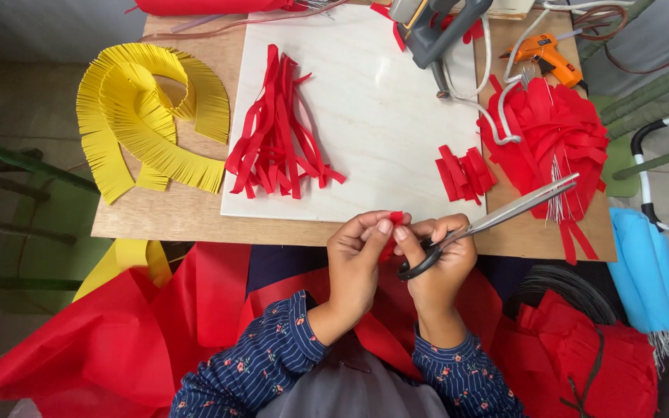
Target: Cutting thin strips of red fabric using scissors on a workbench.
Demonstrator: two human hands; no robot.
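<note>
**Both hands pinch a small red paper piece at the near edge of a craft-strewn surface**

The left hand (356, 259) and the right hand (437, 259) meet just in front of the wooden surface (172, 213), fingers closed together on a small folded piece of red paper (395, 219). The right hand also carries a pair of black-handled steel scissors (497, 217), looped over its fingers, the blades shut and pointing up and to the right over the surface.

A white rectangular board (381, 116) covers the middle of the surface. On its left part lies a loose bundle of long red paper strips (279, 131); at its right edge sits a small stack of short red paper strips (464, 172). Left of the board, a curled band of yellow fringed paper (145, 116) spreads across the wood. To the right, a round mass of red paper petals (555, 139) lies with thin wires showing, and beyond it an orange glue gun (547, 56); a grey glue gun (435, 31) rests at the far edge with white cords looping beside it.

Below the surface, large red paper sheets (118, 333) cover the person's lap and the floor. A roll of light blue paper (644, 271) lies at the right, near a chair frame.
</note>
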